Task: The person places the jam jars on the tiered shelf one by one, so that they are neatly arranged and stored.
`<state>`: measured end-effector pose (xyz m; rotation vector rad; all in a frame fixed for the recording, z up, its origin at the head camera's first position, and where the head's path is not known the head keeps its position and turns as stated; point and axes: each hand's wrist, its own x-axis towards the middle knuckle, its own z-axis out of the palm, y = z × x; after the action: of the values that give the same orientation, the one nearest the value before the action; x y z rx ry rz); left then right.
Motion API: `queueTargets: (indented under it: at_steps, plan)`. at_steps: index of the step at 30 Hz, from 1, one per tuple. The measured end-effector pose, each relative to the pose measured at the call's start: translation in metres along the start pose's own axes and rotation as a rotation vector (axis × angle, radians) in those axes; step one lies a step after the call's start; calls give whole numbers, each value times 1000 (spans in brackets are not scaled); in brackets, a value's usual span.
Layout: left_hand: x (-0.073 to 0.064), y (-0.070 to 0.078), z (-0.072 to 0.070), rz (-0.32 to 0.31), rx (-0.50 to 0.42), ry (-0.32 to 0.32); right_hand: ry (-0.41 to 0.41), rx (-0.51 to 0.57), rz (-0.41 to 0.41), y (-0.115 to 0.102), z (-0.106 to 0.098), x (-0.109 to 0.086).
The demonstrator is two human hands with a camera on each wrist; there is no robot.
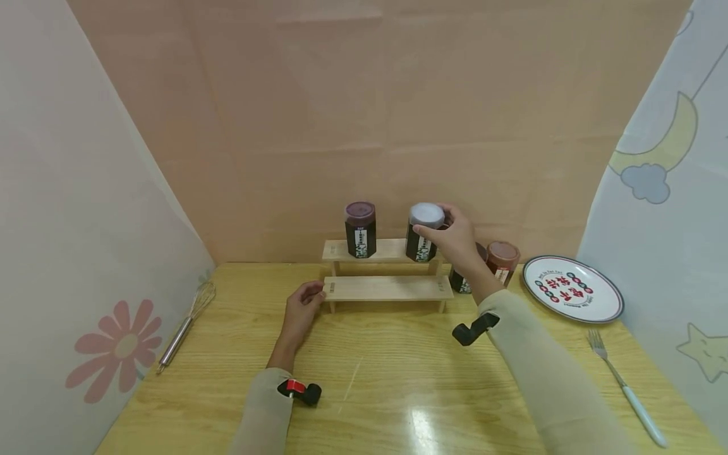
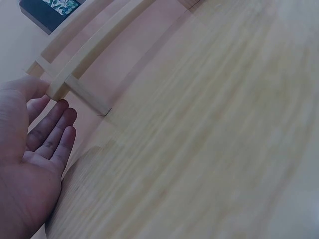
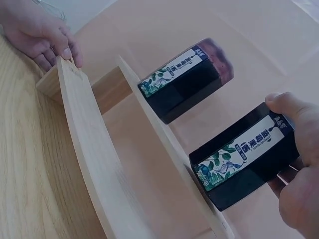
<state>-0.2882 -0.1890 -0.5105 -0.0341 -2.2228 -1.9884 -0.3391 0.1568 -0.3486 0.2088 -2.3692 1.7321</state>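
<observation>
My right hand (image 1: 459, 239) grips a dark jar (image 3: 244, 154) with a printed label, its fingers and thumb around the upper part. The jar's base is right at the upper step (image 1: 390, 250) of a two-step wooden stand, at the right end. A matching jar (image 1: 361, 235) stands upright on the same step, left of it. With thumb and fingers, my left hand (image 2: 35, 149) holds the left end of the stand's lower step (image 1: 387, 288).
Behind my right forearm stand a dark jar (image 1: 459, 282), partly hidden, and a reddish jar (image 1: 503, 258). A white plate (image 1: 573, 309) with red lettering lies at the right, with a fork (image 1: 625, 388) in front of it. A whisk (image 1: 186, 325) lies at the left edge.
</observation>
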Motion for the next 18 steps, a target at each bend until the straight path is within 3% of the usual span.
queueTargets:
  at_steps: [18]
  plan:
    - [-2,0,0,4,8,10,-3,30,-15,-3,23,19]
